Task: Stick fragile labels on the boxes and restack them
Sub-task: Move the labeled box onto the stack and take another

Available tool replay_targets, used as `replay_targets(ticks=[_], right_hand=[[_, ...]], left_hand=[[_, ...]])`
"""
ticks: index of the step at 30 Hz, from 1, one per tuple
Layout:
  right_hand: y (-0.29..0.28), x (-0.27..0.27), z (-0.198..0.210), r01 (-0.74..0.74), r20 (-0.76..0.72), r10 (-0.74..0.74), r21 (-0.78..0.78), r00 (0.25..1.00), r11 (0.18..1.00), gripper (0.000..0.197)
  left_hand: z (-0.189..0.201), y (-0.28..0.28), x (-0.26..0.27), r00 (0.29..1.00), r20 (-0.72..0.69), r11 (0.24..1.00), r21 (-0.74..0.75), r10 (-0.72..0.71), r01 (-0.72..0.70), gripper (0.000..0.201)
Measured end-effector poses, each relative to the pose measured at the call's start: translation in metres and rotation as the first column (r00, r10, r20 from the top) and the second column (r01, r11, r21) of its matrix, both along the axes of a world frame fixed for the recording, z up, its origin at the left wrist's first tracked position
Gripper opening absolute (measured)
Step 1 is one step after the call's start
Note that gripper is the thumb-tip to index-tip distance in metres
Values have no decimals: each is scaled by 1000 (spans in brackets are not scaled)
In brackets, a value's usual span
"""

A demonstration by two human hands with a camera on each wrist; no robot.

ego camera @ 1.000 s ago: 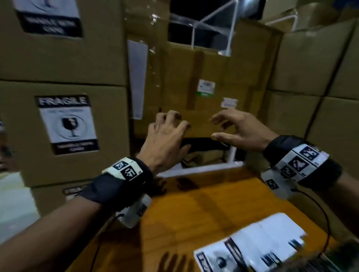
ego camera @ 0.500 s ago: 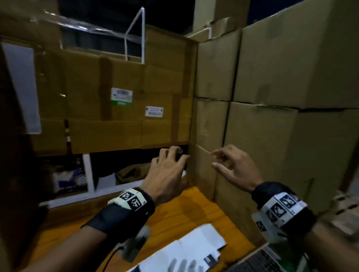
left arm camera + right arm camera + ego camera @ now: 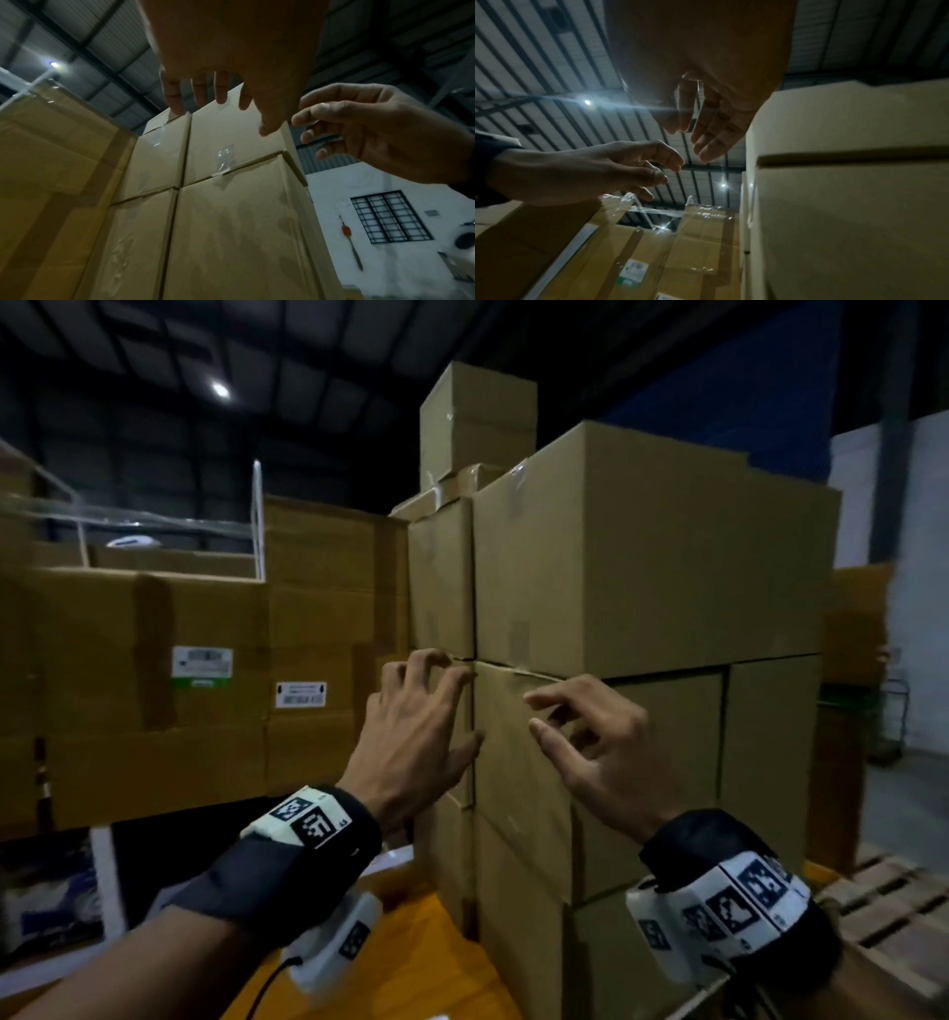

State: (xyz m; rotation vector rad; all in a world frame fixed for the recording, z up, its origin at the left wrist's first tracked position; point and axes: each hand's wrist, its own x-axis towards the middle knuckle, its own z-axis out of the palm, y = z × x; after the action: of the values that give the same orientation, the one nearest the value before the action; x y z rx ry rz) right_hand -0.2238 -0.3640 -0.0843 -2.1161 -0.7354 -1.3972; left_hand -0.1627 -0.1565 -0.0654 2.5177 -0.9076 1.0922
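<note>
A stack of plain brown cardboard boxes stands right in front of me. Its top box sits on a lower box, with a narrower column of boxes to the left. My left hand is raised in front of the seam below the top box, fingers loosely bent and holding nothing. My right hand hovers in front of the lower box, fingers spread and empty. From below, the left hand and the right hand both appear empty beside the stack. No label is on these boxes.
Larger taped cartons with small white shipping stickers stand at the left behind a white frame. An orange table top lies below my wrists. A wooden pallet and a white wall are at the right.
My view has swung right, from the boxes bearing FRAGILE labels and the label sheets on the table to the unlabelled stack. Both hands rose with it and stayed empty.
</note>
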Motion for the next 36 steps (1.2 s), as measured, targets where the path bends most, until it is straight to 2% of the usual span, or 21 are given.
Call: replay_targets(ticks=[4,8,11,14,19,24,32,36], right_hand=[[-48,-23,24,128,33,-131,81,991,989,18],[-92,-31,46,252,52,-264,167,963,953,18],[-114,-26,53,304,57,-319,186,946,934,21],[-137,-16,53,318,49,-326,124,944,940,25],[-173,6,57,301,27,-305,88,952,949,29],[-197,24,64,304,-20,-303,67,953,950,38],[-214,48,88,377,-143,-369,33,918,926,66],[-219,52,97,407,-204,-388,61,899,911,79]], left_hand=[[31,-37,-12,990,108,994,-41,-92,97,71],[49,-90,-24,981,170,991,-71,-96,109,76],[57,-121,-22,979,192,996,-49,-69,80,72],[63,-143,-11,980,201,999,-44,15,-6,68],[64,-151,13,982,171,994,-90,81,-66,64],[65,-138,20,979,162,989,-93,127,-113,69],[69,-119,22,985,121,989,-94,124,-113,76],[69,-122,21,993,99,992,-116,64,-52,75]])
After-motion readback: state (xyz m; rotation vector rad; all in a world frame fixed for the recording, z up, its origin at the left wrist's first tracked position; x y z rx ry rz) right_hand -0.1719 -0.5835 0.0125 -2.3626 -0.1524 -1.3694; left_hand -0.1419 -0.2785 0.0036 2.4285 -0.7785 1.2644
